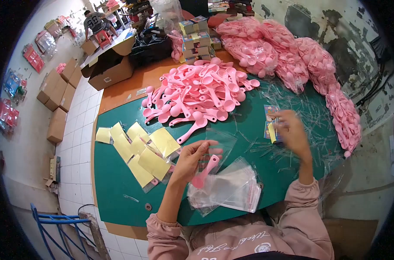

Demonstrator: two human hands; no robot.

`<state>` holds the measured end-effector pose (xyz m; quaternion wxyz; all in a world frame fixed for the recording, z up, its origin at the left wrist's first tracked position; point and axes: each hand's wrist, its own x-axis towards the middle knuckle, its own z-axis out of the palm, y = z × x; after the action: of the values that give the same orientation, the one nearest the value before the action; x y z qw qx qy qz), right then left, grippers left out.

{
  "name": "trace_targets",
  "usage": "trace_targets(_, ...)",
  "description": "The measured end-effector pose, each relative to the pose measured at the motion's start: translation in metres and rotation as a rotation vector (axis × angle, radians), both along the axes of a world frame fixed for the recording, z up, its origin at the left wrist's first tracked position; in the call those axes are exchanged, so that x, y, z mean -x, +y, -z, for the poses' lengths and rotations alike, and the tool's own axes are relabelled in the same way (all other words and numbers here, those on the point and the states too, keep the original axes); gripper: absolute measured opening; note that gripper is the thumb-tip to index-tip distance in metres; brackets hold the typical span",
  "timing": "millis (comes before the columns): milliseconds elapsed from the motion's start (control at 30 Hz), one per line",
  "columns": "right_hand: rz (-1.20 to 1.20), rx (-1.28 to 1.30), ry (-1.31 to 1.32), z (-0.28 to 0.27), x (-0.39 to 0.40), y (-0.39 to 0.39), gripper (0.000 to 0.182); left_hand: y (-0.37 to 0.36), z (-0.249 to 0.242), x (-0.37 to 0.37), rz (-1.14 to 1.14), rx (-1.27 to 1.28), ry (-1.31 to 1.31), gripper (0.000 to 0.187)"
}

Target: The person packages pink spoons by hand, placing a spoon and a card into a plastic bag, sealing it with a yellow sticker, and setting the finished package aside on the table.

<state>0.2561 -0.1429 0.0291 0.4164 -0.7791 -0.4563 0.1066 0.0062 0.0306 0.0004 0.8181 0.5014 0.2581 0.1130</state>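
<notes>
My left hand (196,160) is closed on a clear plastic bag (225,141), its thumb and fingers pinching near the opening. A pink spoon (205,171) hangs just below those fingers, handle end up, overlapping the bag. My right hand (292,130) is blurred by motion over a small stack of printed cards (271,112), with a yellow card edge (272,132) showing beside the fingers. Beneath my left hand lies a stack of clear bags (233,186). To the left, several packed bags with yellow cards (140,151) overlap on the green table (119,195).
A large heap of pink spoons (201,89) covers the table's middle back. Bulging bags of spoons (288,56) line the right edge. Clear plastic strips (301,108) litter the right side. Card bundles (196,39) and an open carton (110,69) stand behind. Another person (97,24) sits far back.
</notes>
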Motion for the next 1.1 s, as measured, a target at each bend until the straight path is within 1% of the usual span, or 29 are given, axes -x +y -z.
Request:
trace_targets(33,0.277,0.085,-0.209,0.005,-0.019,-0.016,0.033,0.001,-0.001,0.000,-0.017,-0.018,0.014,0.034)
trace_targets(100,0.606,0.379,-0.565,0.035,-0.052,-0.053,0.034,0.002,-0.003,0.000,0.003,-0.005,0.005,0.035)
trace_targets(133,0.597,0.378,-0.571,0.035,-0.059,-0.061,0.034,0.002,-0.004,0.000,0.035,0.005,0.005,0.035)
trace_targets(200,0.471,0.302,-0.005,0.035,-0.067,-0.068,0.041,0.003,0.001,0.000,0.051,-0.040,0.018,0.036)
trace_targets(233,0.466,0.303,-0.003,0.036,-0.067,-0.067,0.041,0.003,0.002,-0.001,0.078,-0.089,0.036,0.036)
trace_targets(300,0.482,0.186,-0.025,0.038,-0.063,-0.063,0.046,0.002,0.001,-0.001,0.085,-0.121,0.039,0.035)
trace_targets(333,0.483,0.184,-0.024,0.038,-0.060,-0.061,0.046,0.001,0.000,-0.001,0.096,-0.156,0.036,0.035)
trace_targets(400,0.526,0.220,-0.256,0.035,-0.053,-0.055,0.045,0.001,0.003,-0.001,0.104,-0.169,0.013,0.034)
trace_targets(433,0.528,0.218,-0.258,0.029,-0.048,-0.053,0.045,0.002,0.005,-0.001,0.110,-0.180,-0.011,0.032)
trace_targets(500,0.574,0.299,-0.172,0.014,-0.040,-0.051,0.040,0.003,0.005,-0.002,0.123,-0.190,-0.026,0.031)
trace_targets(533,0.572,0.299,-0.173,0.018,-0.043,-0.051,0.040,0.003,0.005,-0.001,0.134,-0.197,-0.037,0.031)
trace_targets(600,0.576,0.088,-0.235,0.022,-0.046,-0.050,0.033,0.002,0.006,-0.001,0.138,-0.179,-0.042,0.031)
trace_targets(633,0.573,0.088,-0.236,0.016,-0.042,-0.046,0.033,0.002,0.006,-0.002,0.141,-0.163,-0.048,0.031)
trace_targets(700,0.691,0.327,-0.361,0.000,-0.031,-0.037,0.025,0.002,0.003,-0.002,0.151,-0.172,-0.039,0.031)
trace_targets(733,0.686,0.326,-0.361,0.000,-0.031,-0.037,0.025,0.001,0.001,-0.001,0.163,-0.183,-0.031,0.031)
trace_targets(800,0.578,0.337,-0.915,-0.003,-0.030,-0.037,0.019,-0.002,-0.004,0.000,0.155,-0.174,-0.042,0.031)
trace_targets(833,0.574,0.330,-0.917,-0.009,-0.027,-0.033,0.019,-0.001,-0.005,0.001,0.150,-0.166,-0.052,0.031)
trace_targets(900,0.430,0.119,-0.731,-0.024,-0.014,-0.023,0.015,0.001,-0.004,0.000,0.149,-0.180,-0.045,0.031)
trace_targets(933,0.426,0.120,-0.730,-0.030,-0.004,-0.014,0.015,0.001,-0.003,0.001,0.161,-0.190,-0.037,0.032)
trace_targets(1000,0.181,-0.018,-0.169,-0.040,0.019,0.010,0.013,0.002,0.001,0.000,0.152,-0.209,-0.039,0.031)
trace_targets(1067,0.036,0.002,0.211,-0.041,0.038,0.032,0.011,0.003,0.004,0.000,0.141,-0.233,-0.039,0.031)
trace_targets(1100,0.033,-0.002,0.215,-0.034,0.041,0.038,0.011,0.004,0.005,0.002,0.117,-0.256,-0.037,0.030)
